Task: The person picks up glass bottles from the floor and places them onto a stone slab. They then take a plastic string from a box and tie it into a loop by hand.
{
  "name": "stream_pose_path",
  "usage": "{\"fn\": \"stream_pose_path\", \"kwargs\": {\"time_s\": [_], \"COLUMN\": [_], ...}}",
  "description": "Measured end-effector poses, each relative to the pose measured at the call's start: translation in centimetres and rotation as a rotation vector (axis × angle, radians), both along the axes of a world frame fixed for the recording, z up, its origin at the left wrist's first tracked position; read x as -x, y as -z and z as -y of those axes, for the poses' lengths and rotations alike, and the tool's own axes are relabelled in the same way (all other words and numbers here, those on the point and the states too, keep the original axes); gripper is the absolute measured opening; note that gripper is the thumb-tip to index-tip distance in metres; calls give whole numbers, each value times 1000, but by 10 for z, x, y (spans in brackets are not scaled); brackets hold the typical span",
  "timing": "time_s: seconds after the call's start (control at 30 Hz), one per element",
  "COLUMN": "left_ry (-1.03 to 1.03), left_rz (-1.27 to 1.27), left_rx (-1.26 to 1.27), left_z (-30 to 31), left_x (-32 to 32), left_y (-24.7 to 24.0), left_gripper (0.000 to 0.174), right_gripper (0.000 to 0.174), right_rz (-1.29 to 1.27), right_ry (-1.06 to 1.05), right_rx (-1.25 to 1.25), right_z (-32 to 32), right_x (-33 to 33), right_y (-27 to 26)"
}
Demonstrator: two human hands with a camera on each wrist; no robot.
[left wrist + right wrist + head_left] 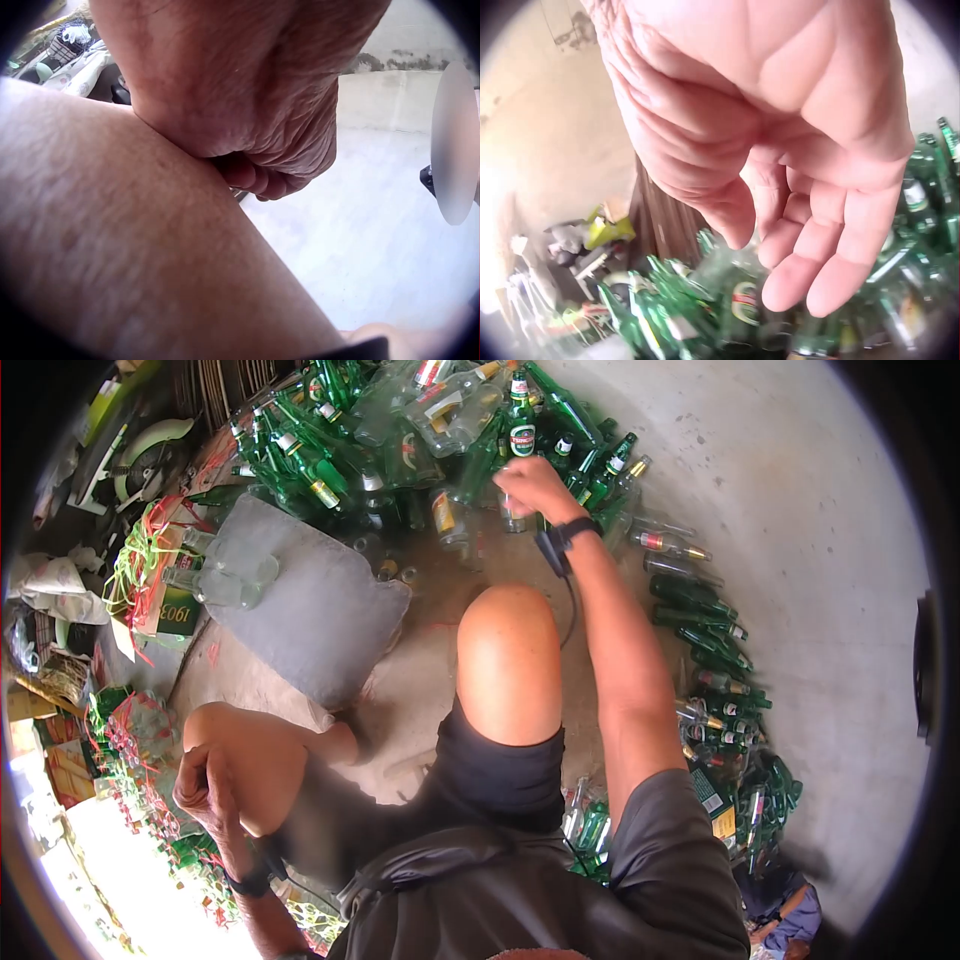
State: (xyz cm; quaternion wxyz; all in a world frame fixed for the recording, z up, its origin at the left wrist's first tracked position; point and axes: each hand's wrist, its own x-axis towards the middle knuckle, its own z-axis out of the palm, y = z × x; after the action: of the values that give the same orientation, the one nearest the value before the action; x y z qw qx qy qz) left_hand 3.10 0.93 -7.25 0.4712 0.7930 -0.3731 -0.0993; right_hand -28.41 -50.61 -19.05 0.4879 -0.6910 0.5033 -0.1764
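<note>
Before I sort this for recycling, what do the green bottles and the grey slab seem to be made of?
The green bottles look like glass, glossy and see-through with bright highlights. The grey slab is matt with rounded corners; it could be stone or a covered cushion.

White glare washes out everything just below and left of the grey slab (310,600); up and left of it, it's dimmer. Curved edges fade black, and the right wrist view blurs the green bottles (675,315).
</note>
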Motion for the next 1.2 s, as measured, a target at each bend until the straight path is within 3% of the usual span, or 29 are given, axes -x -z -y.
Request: {"fn": "stream_pose_path", "kwargs": {"time_s": [0.03, 0.13, 0.23, 0.4, 0.6, 0.73, 1.2], "left_ry": [4, 7, 6, 10, 18, 6, -10], "left_rz": [0, 14, 72, 18, 62, 140, 9], "left_rx": [-1, -15, -73, -91, -194, -131, -235], "left_z": [2, 9, 10, 15, 26, 26, 50], "left_x": [2, 7, 3, 3, 4, -4, 2], "left_y": [-2, -4, -3, -4, -9, -1, -6], "left_gripper": [10, 12, 12, 12, 15, 18, 17], "right_gripper": [31, 33, 50, 76, 84, 89, 94], "right_rz": [-119, -72, -167, -37, 7, 17, 18], "right_ry": [-12, 192, 389, 626, 782, 844, 928], "right_rx": [-62, -135, -181, -214, -226, -222, -272], "right_z": [4, -14, -19, -18, -3, -1, 17], "right_x": [28, 114, 192, 296, 351, 385, 448], "right_y": [15, 53, 83, 102, 86, 88, 94]}}
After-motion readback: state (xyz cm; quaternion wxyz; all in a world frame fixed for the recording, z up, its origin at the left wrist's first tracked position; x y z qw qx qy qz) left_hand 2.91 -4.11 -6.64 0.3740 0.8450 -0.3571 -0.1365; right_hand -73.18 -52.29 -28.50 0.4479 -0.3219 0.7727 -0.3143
